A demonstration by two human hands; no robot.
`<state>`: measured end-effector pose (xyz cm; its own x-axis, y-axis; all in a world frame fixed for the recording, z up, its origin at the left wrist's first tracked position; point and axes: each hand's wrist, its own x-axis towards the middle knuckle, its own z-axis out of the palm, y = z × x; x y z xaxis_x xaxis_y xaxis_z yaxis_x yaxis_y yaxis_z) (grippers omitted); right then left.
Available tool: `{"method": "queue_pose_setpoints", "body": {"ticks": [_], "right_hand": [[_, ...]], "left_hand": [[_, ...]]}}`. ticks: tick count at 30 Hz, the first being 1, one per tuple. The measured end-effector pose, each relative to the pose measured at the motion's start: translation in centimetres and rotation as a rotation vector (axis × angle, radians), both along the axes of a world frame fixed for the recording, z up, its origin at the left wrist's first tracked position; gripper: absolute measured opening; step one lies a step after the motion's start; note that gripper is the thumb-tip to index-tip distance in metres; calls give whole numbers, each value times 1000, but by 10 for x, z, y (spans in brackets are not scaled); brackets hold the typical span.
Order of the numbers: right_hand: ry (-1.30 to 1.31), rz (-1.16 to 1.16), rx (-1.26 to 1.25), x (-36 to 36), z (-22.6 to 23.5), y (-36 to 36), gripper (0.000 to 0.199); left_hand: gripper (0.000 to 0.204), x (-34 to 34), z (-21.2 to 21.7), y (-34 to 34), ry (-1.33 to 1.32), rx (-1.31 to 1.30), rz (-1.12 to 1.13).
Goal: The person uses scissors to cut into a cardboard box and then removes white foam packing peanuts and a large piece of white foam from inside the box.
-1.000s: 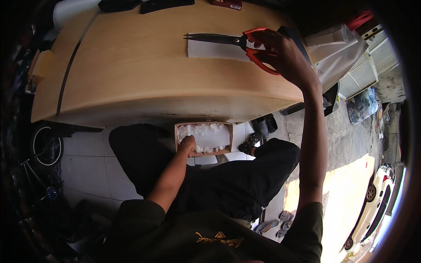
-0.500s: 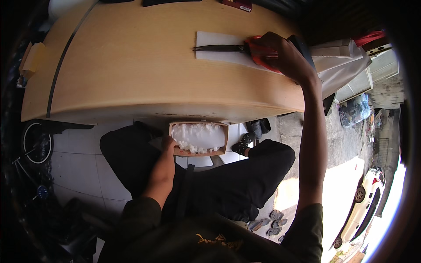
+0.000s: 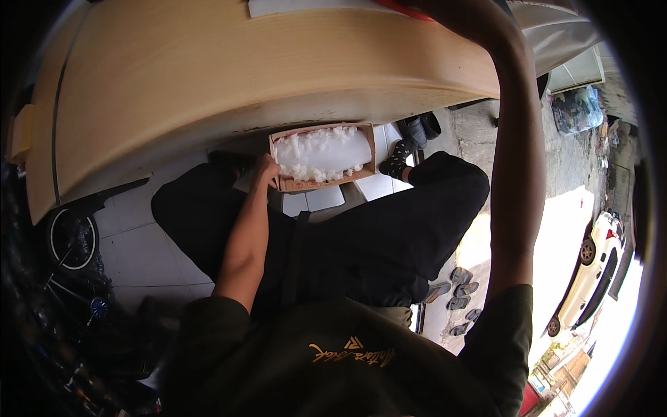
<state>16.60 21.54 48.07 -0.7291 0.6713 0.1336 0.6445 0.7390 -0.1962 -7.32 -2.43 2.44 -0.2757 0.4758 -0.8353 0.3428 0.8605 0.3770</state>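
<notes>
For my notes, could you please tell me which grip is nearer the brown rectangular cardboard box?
Left. The left grip is at the left end of the box; the right grip is farther off, over the smooth tan tabletop, partly cropped.

Box [image 3: 309,185] open from above — table [image 3: 278,62] bars far side, legs [image 3: 389,226] crowd near side

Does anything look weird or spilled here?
I see no spill: the white fluff sits inside the box, which the left hand holds at its left end. The car looks tipped on end, probably only because of the wide camera's bent view.
</notes>
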Motion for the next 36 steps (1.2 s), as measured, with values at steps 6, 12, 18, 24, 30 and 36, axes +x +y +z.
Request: {"method": "queue_pose_setpoints", "body": {"ticks": [6,12,18,24,30,36], "right_hand": [[501,59,325,19,-30,-37,33],[792,-192,402,98,-114,-123,16],[408,-774,-505,160,-286,-188,68],[123,-759,-800,158,-338,-204,77],[241,-728,-877,160,-320,-210,32],[338,-704,-641,157,-269,-243,23]], "left_hand": [[35,-4,21,-6,52,5,19],[39,-14,14,1,-26,-14,33],[49,-30,53,-4,-121,11,-85],[43,-28,88,-7,-215,65,-209],[40,-28,125,-14,-245,179,-276],[34,-23,172,-26,-77,275,-350]]}}
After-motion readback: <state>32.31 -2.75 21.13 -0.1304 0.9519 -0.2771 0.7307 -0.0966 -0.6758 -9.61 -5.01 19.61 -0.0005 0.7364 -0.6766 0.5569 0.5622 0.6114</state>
